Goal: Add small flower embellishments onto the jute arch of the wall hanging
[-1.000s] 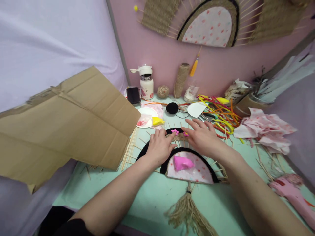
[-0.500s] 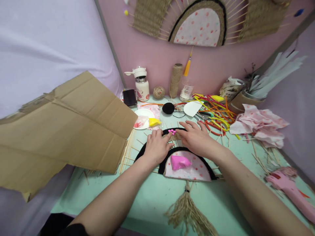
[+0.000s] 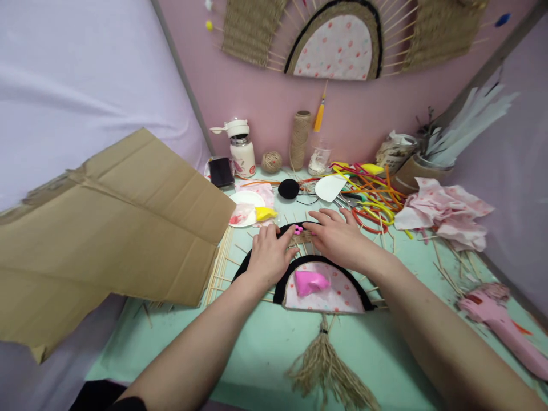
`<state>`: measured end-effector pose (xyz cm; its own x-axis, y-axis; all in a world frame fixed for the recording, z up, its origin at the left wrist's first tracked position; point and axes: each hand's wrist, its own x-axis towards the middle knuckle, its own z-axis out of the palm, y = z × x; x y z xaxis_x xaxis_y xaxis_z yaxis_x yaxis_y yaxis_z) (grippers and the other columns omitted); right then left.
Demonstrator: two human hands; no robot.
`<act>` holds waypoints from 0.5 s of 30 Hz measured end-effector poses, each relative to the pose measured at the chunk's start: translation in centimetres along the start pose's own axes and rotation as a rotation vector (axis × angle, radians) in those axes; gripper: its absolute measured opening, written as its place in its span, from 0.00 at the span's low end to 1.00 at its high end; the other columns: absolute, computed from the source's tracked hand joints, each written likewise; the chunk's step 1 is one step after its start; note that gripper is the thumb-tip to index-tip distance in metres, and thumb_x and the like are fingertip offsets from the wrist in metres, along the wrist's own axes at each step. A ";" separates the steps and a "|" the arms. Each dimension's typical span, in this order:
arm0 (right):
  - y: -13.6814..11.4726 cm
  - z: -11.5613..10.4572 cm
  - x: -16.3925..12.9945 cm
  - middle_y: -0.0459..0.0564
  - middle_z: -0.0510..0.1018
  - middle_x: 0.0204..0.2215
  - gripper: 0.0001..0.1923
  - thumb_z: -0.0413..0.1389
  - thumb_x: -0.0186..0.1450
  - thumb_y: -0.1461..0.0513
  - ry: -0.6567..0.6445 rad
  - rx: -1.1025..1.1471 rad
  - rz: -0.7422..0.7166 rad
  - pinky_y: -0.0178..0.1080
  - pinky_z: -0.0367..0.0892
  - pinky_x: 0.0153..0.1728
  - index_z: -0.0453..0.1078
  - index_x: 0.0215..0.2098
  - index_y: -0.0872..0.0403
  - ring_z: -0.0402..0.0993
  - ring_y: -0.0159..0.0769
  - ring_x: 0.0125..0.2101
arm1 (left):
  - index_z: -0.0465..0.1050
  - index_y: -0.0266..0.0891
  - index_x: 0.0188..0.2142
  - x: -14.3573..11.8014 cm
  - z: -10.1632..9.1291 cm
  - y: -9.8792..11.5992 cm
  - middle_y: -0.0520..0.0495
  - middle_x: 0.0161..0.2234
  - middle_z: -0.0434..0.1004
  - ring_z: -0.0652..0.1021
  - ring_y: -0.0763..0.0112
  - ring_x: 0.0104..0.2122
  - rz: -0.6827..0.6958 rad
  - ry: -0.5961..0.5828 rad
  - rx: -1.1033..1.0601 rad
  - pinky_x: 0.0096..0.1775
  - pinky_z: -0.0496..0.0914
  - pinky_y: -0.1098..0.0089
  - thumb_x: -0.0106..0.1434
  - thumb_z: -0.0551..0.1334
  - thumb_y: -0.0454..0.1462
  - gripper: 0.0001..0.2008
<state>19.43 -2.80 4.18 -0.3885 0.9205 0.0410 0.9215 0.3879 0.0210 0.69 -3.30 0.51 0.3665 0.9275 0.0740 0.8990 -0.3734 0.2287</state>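
A half-round fan-shaped craft of thin sticks lies on the table, with a black outer band (image 3: 243,267) and a black inner arch. Small pink clay pieces (image 3: 298,229) sit grouped like a flower on its woven top band. My left hand (image 3: 270,257) rests on the left of the band, fingers apart, index fingertip at the pink pieces. Fingers spread, my right hand (image 3: 340,237) lies across the right side; a bit of pink shows by its fingertip. A pink clay lump in clear wrap (image 3: 311,282) lies on the dotted half-circle (image 3: 342,294). A jute tassel (image 3: 327,365) hangs below.
Folded cardboard (image 3: 141,228) leans at left, beside loose sticks. Behind stand a white bottle (image 3: 242,157), a twine spool (image 3: 300,140) and black yarn (image 3: 288,189). Coloured pipe cleaners (image 3: 377,194), crumpled dotted cloth (image 3: 445,208) and a pink glue gun (image 3: 500,325) are at right.
The pink pieces are more exposed now, with a dark gap at their centre. My left index fingertip has shifted slightly upward beside them. The whole view has moved a little.
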 end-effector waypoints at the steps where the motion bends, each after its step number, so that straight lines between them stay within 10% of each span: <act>1: 0.0 0.0 0.0 0.55 0.69 0.62 0.21 0.46 0.69 0.63 0.000 0.002 -0.004 0.64 0.48 0.60 0.71 0.56 0.50 0.60 0.52 0.62 | 0.61 0.52 0.64 0.1 0.0 0.0 0.41 0.50 0.64 0.66 0.54 0.51 -0.001 -0.012 0.006 0.51 0.65 0.55 0.68 0.57 0.47 0.26; 15: -0.3 -0.1 0.1 0.56 0.67 0.63 0.21 0.47 0.68 0.63 -0.047 0.023 0.011 0.63 0.47 0.61 0.71 0.57 0.51 0.57 0.53 0.63 | 0.61 0.41 0.64 0.0 0.0 0.1 0.39 0.51 0.66 0.66 0.54 0.52 -0.010 0.023 -0.011 0.53 0.64 0.56 0.68 0.56 0.48 0.28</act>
<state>19.12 -2.79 4.32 -0.3783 0.9257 -0.0059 0.9257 0.3783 -0.0019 0.74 -3.34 0.53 0.3516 0.9315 0.0936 0.9000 -0.3638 0.2402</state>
